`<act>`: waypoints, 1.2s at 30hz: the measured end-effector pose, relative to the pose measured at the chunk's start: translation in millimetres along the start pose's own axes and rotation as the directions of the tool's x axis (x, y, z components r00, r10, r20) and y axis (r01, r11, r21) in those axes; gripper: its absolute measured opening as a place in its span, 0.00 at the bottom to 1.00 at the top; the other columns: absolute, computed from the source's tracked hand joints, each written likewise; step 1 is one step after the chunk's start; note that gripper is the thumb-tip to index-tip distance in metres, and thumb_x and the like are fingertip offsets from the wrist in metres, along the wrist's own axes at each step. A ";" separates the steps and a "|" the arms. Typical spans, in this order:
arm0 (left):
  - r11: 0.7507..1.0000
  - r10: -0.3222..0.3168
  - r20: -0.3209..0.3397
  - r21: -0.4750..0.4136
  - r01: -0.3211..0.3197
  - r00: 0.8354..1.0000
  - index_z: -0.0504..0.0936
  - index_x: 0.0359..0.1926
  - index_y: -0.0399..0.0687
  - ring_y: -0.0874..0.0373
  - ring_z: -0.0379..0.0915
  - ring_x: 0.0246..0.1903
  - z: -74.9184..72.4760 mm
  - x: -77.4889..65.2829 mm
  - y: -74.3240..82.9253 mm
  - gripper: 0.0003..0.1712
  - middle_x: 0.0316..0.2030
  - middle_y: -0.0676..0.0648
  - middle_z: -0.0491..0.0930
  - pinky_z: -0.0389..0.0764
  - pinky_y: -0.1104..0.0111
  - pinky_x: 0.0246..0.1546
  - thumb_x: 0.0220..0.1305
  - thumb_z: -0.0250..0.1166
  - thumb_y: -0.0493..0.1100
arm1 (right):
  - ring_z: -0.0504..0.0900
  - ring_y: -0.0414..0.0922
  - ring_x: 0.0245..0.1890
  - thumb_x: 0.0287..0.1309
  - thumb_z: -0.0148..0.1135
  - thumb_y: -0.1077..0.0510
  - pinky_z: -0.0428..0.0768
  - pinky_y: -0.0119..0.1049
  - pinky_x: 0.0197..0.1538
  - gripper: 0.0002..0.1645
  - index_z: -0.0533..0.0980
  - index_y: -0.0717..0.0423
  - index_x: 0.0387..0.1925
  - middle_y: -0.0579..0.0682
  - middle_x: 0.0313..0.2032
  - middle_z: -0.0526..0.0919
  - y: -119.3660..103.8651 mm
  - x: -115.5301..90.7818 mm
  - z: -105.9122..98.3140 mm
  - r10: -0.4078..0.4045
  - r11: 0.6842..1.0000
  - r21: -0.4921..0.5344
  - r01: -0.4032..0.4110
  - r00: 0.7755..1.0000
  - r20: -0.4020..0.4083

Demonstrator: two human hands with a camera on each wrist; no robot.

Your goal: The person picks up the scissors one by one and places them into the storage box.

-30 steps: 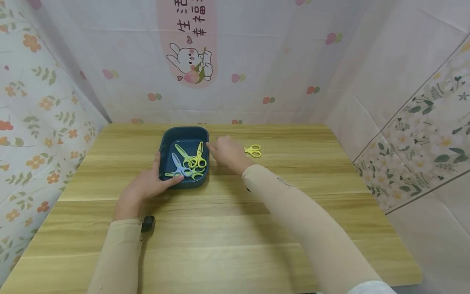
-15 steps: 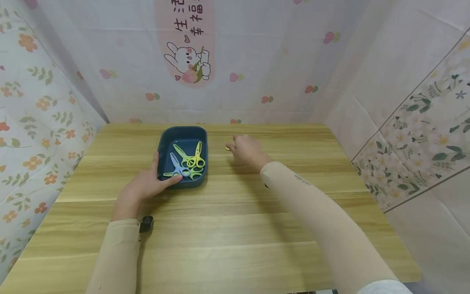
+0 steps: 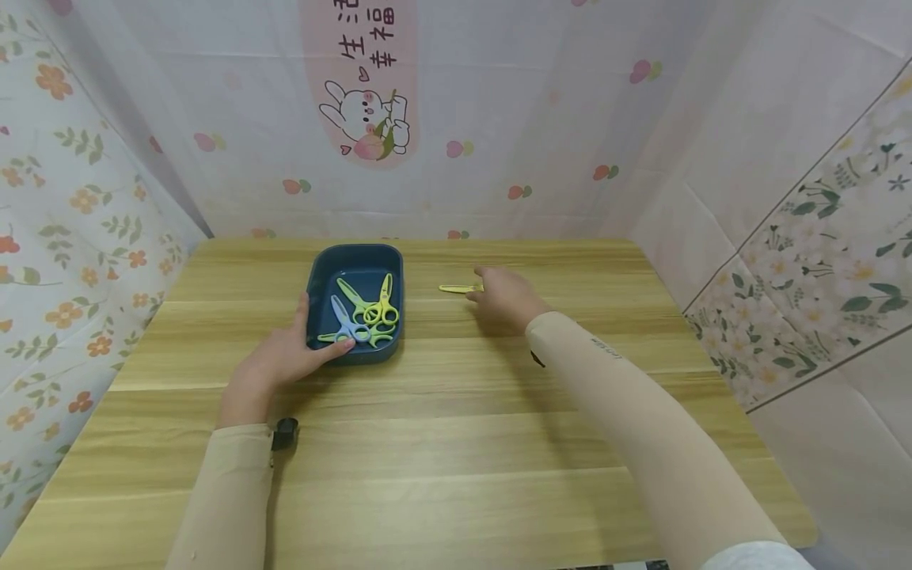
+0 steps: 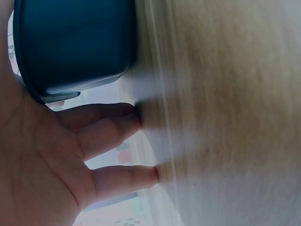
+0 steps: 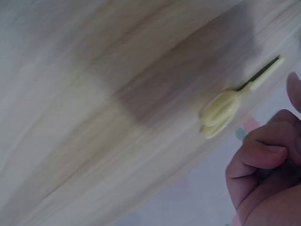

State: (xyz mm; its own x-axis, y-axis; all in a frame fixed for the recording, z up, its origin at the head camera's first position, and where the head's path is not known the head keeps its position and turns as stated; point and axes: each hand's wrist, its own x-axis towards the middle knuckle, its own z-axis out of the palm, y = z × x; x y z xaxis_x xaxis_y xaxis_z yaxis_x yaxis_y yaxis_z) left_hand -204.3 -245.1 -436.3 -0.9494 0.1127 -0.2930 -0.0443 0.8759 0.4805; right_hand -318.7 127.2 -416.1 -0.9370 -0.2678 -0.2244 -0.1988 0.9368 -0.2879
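A dark blue bin (image 3: 390,354) stands left of the table's middle; inside lie several plastic scissors, a light blue pair (image 3: 349,324), a yellow pair (image 3: 385,301) and green ones. My left hand (image 3: 281,356) grips its near left corner, thumb over the near rim and fingers along the outside wall; in the left wrist view, fingertips reach down to the tabletop. Right of the bin, another yellow pair of scissors (image 3: 456,289) lies on the table, blades toward the bin. My right hand (image 3: 507,293) is above its handles, holding nothing, with some fingers curled in the right wrist view.
The wood-grain table (image 3: 427,475) runs back to a curtain (image 3: 499,119) with fruit and rabbit prints. Floral cloth (image 3: 78,237) hangs at the left, and a patterned wall covering (image 3: 805,277) at the right. Something dark shows at the bottom edge.
My right hand has moved right, away from the bin's side, to over the yellow scissors' handles. Their blades now show and their handles are covered. My left hand stays at the bin.
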 end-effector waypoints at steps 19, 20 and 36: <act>1.000 0.008 -0.005 0.004 -0.008 1.000 0.18 0.83 0.43 0.21 0.70 0.67 -0.6 -0.4 1.8 0.80 0.73 0.14 0.59 0.74 0.32 0.66 0.61 0.54 0.87 | 0.58 0.62 0.83 0.70 0.70 0.42 0.58 0.63 0.83 0.56 0.50 0.47 0.87 0.60 0.82 0.61 62.3 12.8 1.6 0.036 0.991 0.124 -0.053 0.989 0.140; 1.000 0.009 -0.005 0.004 -0.009 1.000 0.17 0.83 0.43 0.21 0.70 0.68 -0.7 -0.5 1.4 0.80 0.73 0.14 0.59 0.73 0.32 0.66 0.62 0.54 0.87 | 0.57 0.62 0.84 0.70 0.70 0.41 0.58 0.64 0.83 0.57 0.49 0.46 0.87 0.60 0.82 0.61 63.2 13.1 1.8 0.035 0.989 0.134 -0.055 0.989 0.144; 1.000 0.019 -0.018 0.012 -0.019 1.000 0.17 0.83 0.43 0.19 0.67 0.69 2.3 1.5 -1.9 0.80 0.73 0.13 0.58 0.72 0.32 0.68 0.62 0.54 0.87 | 0.54 0.64 0.84 0.70 0.67 0.36 0.57 0.66 0.82 0.57 0.48 0.44 0.87 0.62 0.83 0.58 69.7 16.0 3.3 0.003 0.983 0.177 -0.036 0.984 0.180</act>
State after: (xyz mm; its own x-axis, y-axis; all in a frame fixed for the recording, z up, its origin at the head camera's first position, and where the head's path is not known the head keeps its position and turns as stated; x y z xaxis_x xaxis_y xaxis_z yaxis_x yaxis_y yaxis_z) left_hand -205.0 -245.5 -439.6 -0.9556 0.1209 -0.2689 -0.0226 0.8794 0.4756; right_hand -346.6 187.5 -442.8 -0.8706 -0.3009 -0.3893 -0.1111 0.8910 -0.4402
